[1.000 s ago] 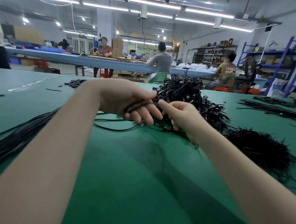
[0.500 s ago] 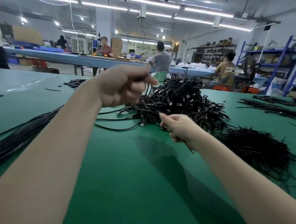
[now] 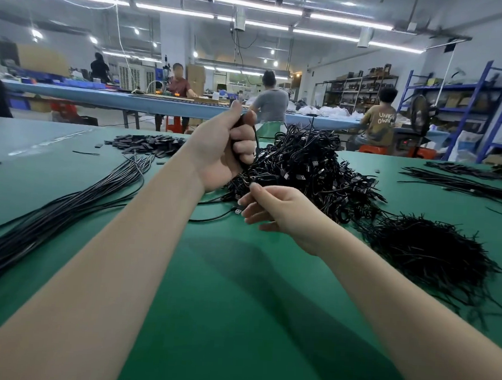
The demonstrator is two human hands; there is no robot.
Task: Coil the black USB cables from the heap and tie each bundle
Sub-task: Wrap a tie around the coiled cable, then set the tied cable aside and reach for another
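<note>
Open green table [image 3: 236, 321] lies under and behind both wrists. Just beyond the right hand [image 3: 278, 212] the cable heap [image 3: 309, 175] blocks the way; a tie pile [image 3: 422, 253] crowds its outer side, straight cables [image 3: 51, 221] flank the left hand [image 3: 219, 152].

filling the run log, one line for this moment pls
left hand: grips cable coil | right hand: pinches cable | heap: behind hands

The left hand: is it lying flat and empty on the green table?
No: the left hand is raised above the green table, fingers curled round a black cable.
</note>
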